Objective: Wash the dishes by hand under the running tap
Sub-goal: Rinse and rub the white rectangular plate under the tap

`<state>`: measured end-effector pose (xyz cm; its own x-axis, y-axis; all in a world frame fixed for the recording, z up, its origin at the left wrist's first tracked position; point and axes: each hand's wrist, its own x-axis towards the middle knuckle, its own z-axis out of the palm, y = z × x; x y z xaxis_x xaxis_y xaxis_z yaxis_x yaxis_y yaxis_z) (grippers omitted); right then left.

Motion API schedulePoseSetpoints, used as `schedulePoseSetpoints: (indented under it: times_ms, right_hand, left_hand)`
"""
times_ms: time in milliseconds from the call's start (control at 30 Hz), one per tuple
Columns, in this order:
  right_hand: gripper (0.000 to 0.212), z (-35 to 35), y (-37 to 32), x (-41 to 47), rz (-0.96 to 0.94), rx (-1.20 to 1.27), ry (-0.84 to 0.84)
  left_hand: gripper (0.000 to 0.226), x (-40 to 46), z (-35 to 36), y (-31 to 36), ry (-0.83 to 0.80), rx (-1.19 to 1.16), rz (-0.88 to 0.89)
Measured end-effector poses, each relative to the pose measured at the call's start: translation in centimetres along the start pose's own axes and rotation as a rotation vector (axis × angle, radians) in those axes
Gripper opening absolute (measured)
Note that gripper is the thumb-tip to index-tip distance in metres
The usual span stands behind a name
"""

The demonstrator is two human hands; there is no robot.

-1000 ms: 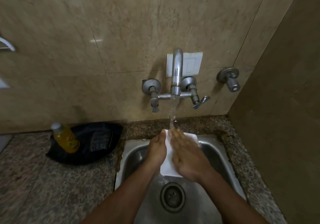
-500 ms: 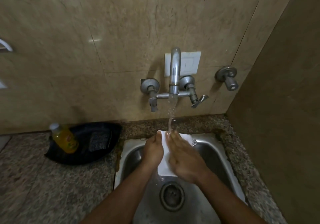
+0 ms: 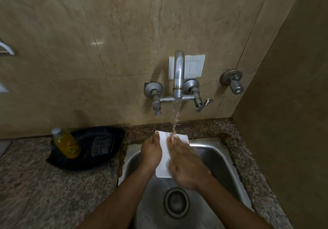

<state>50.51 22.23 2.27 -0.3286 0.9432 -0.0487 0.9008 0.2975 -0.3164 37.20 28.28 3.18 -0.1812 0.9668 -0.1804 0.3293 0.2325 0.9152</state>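
The right hand [image 3: 184, 165] lies with straight fingers flat on the white dish [image 3: 164, 157], rubbing under the water stream [image 3: 174, 120]. The left hand [image 3: 150, 152] grips the dish's left edge, over the sink [image 3: 221, 157]. To wash well, I think, keep the dish tilted under the tap [image 3: 178, 76] and hold it firmly, because it is probably slippery.
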Motion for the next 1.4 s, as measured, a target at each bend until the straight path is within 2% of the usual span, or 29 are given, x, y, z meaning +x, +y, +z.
schedulePoseSetpoints:
  times_ms: [67,200,333,467,567,700,833,967,1100,1233,1400]
  right_hand:
    - [0.071,0.0,-0.8,-0.3,-0.051,0.025,-0.006]
    - [0.07,-0.6,0.6,1.3,0.049,-0.04,0.058]
    - [0.069,0.3,-0.7,-0.1,-0.026,-0.012,0.024]
    - [0.072,0.5,1.1,1.5,0.1,-0.101,0.02]
    - [0.072,1.4,-0.3,-0.1,0.032,-0.088,-0.022]
    - [0.075,0.3,0.3,1.5,0.119,-0.11,0.056]
    - [0.073,0.8,-1.4,-0.5,0.021,-0.059,0.023]
    - [0.07,0.3,1.1,2.3,0.173,-0.044,0.034]
    - [0.074,2.4,0.3,-0.6,0.032,-0.097,-0.027]
    - [0.074,1.8,0.4,0.8,0.101,-0.108,0.052]
    - [0.07,1.0,-0.9,-0.4,-0.02,-0.063,0.029]
  left_hand:
    - [0.042,0.4,-0.2,-0.2,0.0,0.007,0.028]
    - [0.044,0.8,-0.4,0.1,0.013,0.016,0.039]
    - [0.045,0.9,-0.6,-0.7,0.03,0.012,0.031]
    - [0.048,0.7,-0.4,-0.6,0.053,0.076,0.022]
    - [0.047,0.7,-0.4,-1.0,0.052,0.058,0.036]
    - [0.046,0.7,-0.6,0.0,0.073,0.053,0.076]
    - [0.05,1.1,-1.3,0.1,0.07,0.115,0.165]
    - [0.049,0.6,-1.5,-0.4,0.079,0.133,0.134]
    - [0.051,0.8,-1.9,-1.6,0.074,0.132,0.115]
    - [0.053,0.8,-1.7,-1.1,0.099,0.123,0.146]
    - [0.053,1.6,-2.6,-0.8,0.09,0.125,0.183]
